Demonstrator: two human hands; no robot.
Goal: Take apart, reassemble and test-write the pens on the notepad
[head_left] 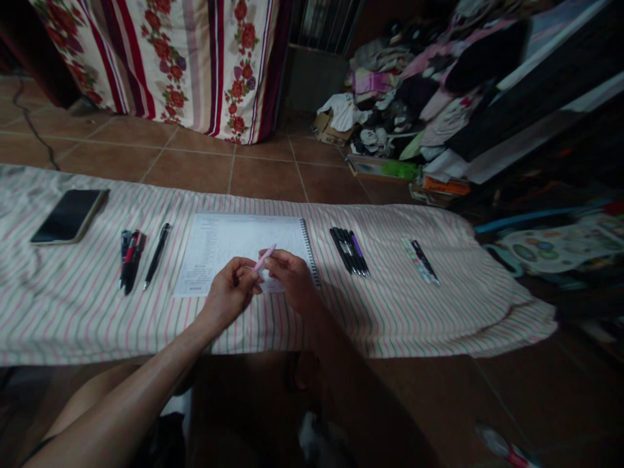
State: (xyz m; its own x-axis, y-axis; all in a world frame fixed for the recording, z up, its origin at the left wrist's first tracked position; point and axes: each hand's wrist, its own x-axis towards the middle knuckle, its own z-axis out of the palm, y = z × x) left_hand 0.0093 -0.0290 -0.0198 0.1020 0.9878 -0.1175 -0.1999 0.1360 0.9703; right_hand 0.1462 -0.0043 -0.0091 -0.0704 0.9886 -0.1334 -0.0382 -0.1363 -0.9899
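Note:
A slim pink pen [264, 258] is held at a slant between both my hands, over the lower part of a spiral notebook [234, 237]. My left hand [233, 286] pinches its lower end. With thumb and fingertips, my right hand [287, 270] grips the upper end. Printed or written lines show on the notebook's open page, and its wire binding runs down the right side. To the right of the notebook lies a row of several dark pens [347, 250], one of them purple. On its left, a black pen [156, 257] rests alone.
Further left are a bunch of pens [130, 260] and a smartphone [69, 216]. Two pens [423, 261] lie at the right on the striped cloth [400, 325]. Behind stand a floral curtain [195, 65] and a heap of clothes [409, 91] on the tiled floor.

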